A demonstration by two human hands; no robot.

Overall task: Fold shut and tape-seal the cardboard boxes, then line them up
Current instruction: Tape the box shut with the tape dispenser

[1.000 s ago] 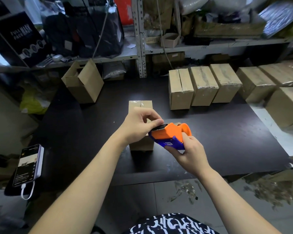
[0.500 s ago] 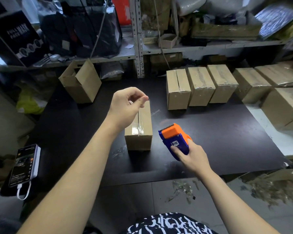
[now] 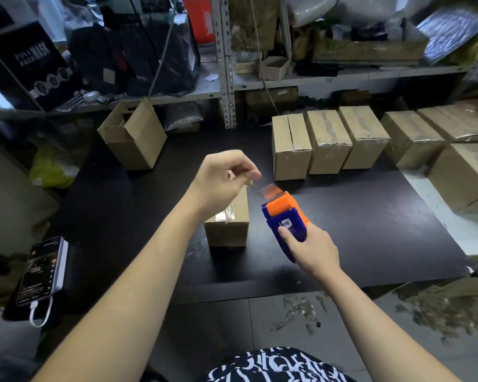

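As dispenser (image 3: 285, 218) rose, left hand (image 3: 220, 180) on tape (image 3: 263, 188)

Gone from fiddling at tape dispenser (image 3: 284, 219) over box (image 3: 228, 224) 1 s ago, to lifting L hand (image 3: 221, 180) clear, to now pinching tape end (image 3: 258, 184) & stretching short clear strip off orange head. Turned dispenser blade-up in R hand (image 3: 312, 249), beside box.
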